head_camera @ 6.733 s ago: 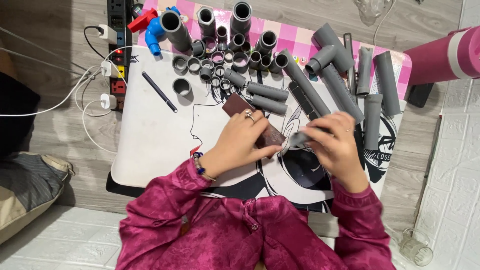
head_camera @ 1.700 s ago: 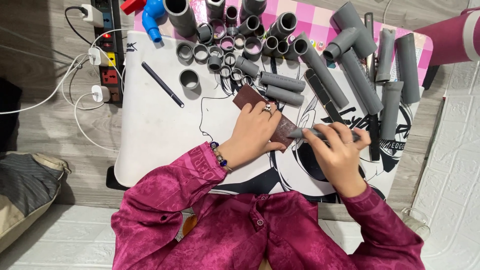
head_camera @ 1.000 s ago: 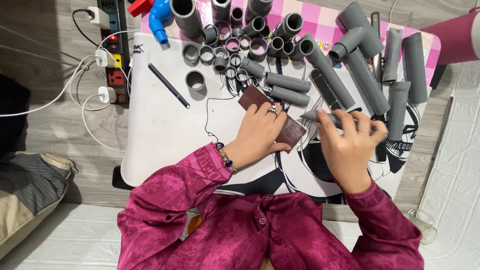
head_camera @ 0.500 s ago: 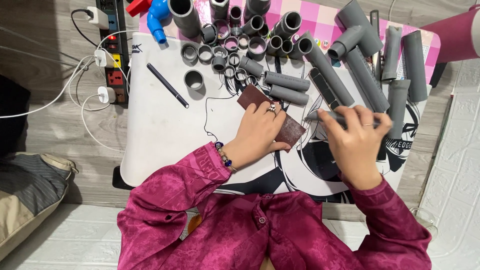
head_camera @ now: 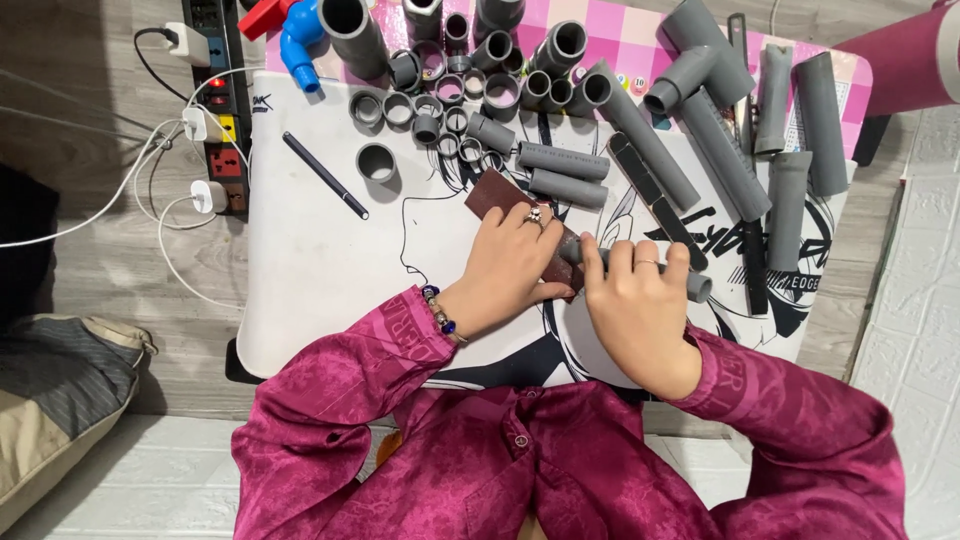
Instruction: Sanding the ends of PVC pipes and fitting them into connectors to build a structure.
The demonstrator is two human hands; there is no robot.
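Observation:
My left hand [head_camera: 515, 262] presses flat on a dark red-brown sheet of sandpaper [head_camera: 497, 192] lying on the white printed mat [head_camera: 310, 270]. A ring shows on one finger and a beaded bracelet circles the wrist. My right hand [head_camera: 640, 305] grips a short grey pipe piece [head_camera: 697, 288], one end of it against the sandpaper under my left fingers. Both sleeves are magenta.
Many grey pipes [head_camera: 650, 135] and several ring-shaped couplings [head_camera: 440, 100] crowd the mat's far side. A black pen [head_camera: 325, 175] lies at the left. A blue fitting [head_camera: 300, 35], a power strip [head_camera: 215, 110] with cables and a magenta roll [head_camera: 905, 60] sit around.
My right hand slid left with the pipe piece, bringing its end onto the sandpaper. My left hand stayed pressed on the sheet. The view shifted slightly.

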